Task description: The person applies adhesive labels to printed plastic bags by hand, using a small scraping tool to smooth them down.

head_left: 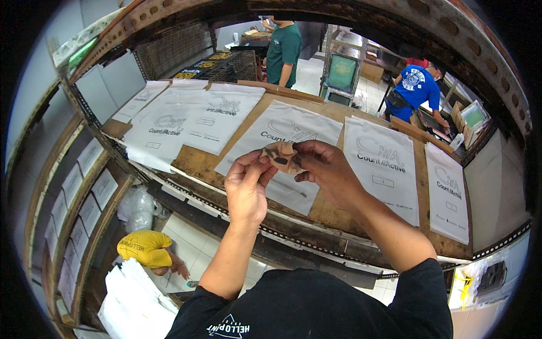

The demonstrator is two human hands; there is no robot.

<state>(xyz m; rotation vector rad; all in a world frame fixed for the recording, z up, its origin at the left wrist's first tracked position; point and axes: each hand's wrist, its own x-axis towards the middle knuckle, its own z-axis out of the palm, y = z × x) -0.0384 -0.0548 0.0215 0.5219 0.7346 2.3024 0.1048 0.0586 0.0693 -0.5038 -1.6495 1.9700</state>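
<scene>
Both hands are raised in front of me, pinching a small crumpled tan scrap (284, 157) with dark smudges; whether it is cloth or paper I cannot tell. My left hand (247, 189) grips its left side between thumb and fingers. On its right side my right hand (330, 169) has its fingers closed, and their tips look darkened. Behind and below the scrap lies a white printed sheet (237, 161) with a black line design, partly hidden by my hands. Another such printed sheet (381, 147) lies to the right.
More printed sheets (226, 127) lie along the brown board (206, 172). A perforated metal frame (271, 229) edges it. Racks (84, 226) stand left. A person in yellow (145, 248) crouches below; people in green (284, 51) and blue (415, 87) are beyond.
</scene>
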